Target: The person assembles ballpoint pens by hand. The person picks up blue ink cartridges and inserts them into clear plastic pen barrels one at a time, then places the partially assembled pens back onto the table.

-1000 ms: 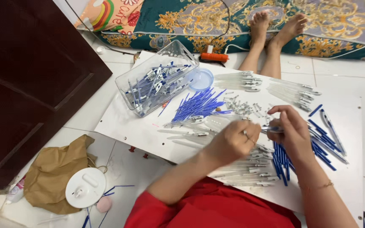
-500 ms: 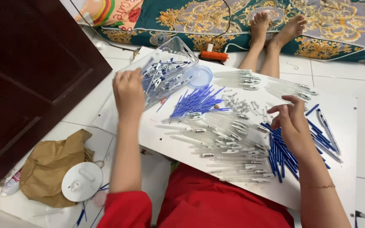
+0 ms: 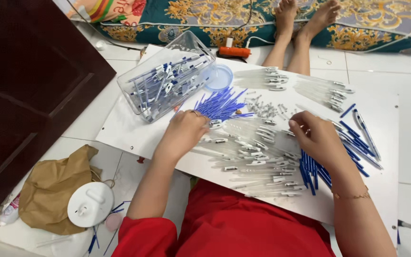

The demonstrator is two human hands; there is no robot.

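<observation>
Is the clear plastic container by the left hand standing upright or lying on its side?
On its side: the clear container lies lengthwise on the white board, assembled pens stacked horizontally inside.

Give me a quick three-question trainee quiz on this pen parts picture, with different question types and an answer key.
1. True or false: the clear plastic box of assembled pens lies on the white board.
2. Which hand is nearest the fan of blue ink refills? A) left hand B) right hand
3. Fill in: the round white lid rests on a crumpled brown ___ bag.

Key: 1 true; 2 A; 3 paper.
</observation>
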